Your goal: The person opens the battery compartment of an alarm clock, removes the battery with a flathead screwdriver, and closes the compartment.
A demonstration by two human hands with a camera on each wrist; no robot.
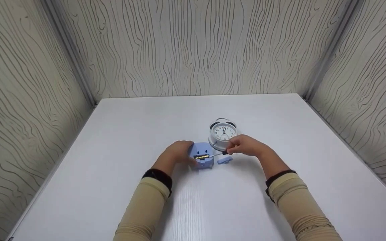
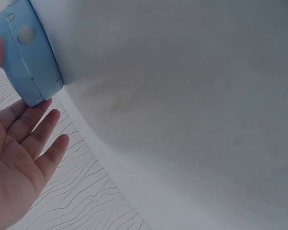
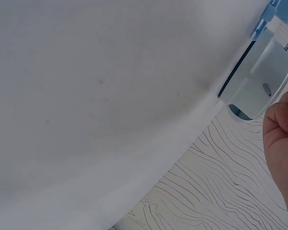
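Observation:
In the head view a light-blue case [image 1: 201, 147] lies on the table with its battery compartment facing up. Inside the compartment is a gold-and-black battery [image 1: 202, 156]. My left hand [image 1: 178, 152] holds the case by its left side, thumb near the front edge and fingers at the far edge. A small screwdriver [image 1: 225, 152] is pinched in my right hand [image 1: 246, 145], its thin metal shaft reaching to the right end of the battery. In the right wrist view this hand [image 3: 282, 127] shows only partly, with a bit of orange handle at the frame's edge.
A detached blue battery cover [image 1: 225, 160] lies just right of the case. Behind it a white twin-bell alarm clock [image 1: 223, 134] stands close to my right hand. The white table [image 1: 132, 134] ends at wood-patterned panels [image 1: 193, 50] at the back and sides.

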